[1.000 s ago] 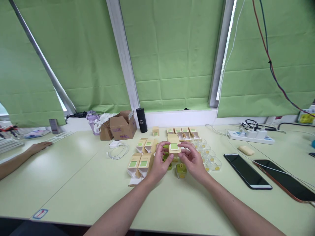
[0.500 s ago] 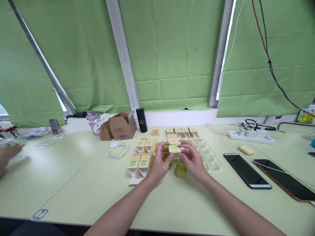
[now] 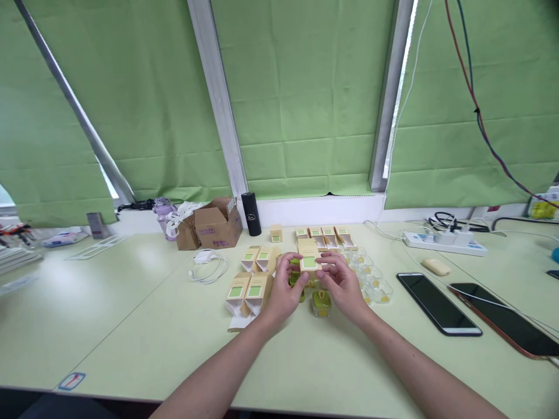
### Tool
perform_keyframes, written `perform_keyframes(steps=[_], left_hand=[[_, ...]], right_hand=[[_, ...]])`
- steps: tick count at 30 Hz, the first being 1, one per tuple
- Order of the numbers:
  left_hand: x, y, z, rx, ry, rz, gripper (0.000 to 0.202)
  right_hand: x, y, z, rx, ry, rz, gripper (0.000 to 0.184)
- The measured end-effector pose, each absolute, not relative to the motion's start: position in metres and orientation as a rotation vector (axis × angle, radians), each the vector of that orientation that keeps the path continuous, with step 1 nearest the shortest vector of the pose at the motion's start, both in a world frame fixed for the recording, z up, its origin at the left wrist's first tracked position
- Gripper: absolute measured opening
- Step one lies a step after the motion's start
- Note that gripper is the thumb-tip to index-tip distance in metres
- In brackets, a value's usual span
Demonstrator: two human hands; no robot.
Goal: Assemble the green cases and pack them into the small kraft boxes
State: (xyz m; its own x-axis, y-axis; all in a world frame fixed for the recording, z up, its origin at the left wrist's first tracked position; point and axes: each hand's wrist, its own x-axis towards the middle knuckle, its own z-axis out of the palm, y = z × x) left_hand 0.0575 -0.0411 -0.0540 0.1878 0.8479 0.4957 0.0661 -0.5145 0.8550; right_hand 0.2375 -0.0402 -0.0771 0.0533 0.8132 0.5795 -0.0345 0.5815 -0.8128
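Both my hands hold one small tan carton with a green label (image 3: 309, 260) just above the table. My left hand (image 3: 283, 290) pinches its left side and my right hand (image 3: 343, 282) pinches its right side, fingers curled round it. Under and between the hands sit small clear cases with green and yellow contents (image 3: 321, 302). More tan cartons (image 3: 247, 291) lie to the left of my left hand, some with open flaps. A row of open cartons (image 3: 328, 235) stands behind the hands. Clear cases with yellow pieces (image 3: 376, 288) lie to the right.
Two dark phones (image 3: 438, 302) lie at the right, with a white power strip (image 3: 445, 242) and cables behind them. A brown cardboard box (image 3: 217, 225), a black cylinder (image 3: 251, 213), a purple bottle (image 3: 163, 214) and a white cable (image 3: 208, 265) sit at the back left.
Another person's arm at the far left pulled back along the table and is now out of view. My hands and the carton stay almost still.
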Motion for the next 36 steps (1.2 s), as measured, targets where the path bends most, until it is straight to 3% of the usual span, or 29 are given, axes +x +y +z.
perform_keyframes(steps=[14, 20, 27, 36], left_hand=[[0.05, -0.044, -0.051, 2.017, 0.983, 1.505, 0.036], [0.052, -0.048, -0.049, 2.057, 0.977, 1.536, 0.044], [0.05, -0.037, -0.055, 1.995, 1.017, 1.548, 0.04], [0.051, -0.032, -0.051, 1.867, 1.109, 1.551, 0.039]], right_hand=[[0.241, -0.046, -0.074, -0.713, -1.494, 0.752, 0.033], [0.241, -0.059, -0.069, -0.753, -1.658, 0.552, 0.034], [0.242, -0.068, -0.06, -0.653, -1.861, 0.266, 0.048], [0.247, -0.065, -0.056, -0.64, -1.851, 0.243, 0.051]])
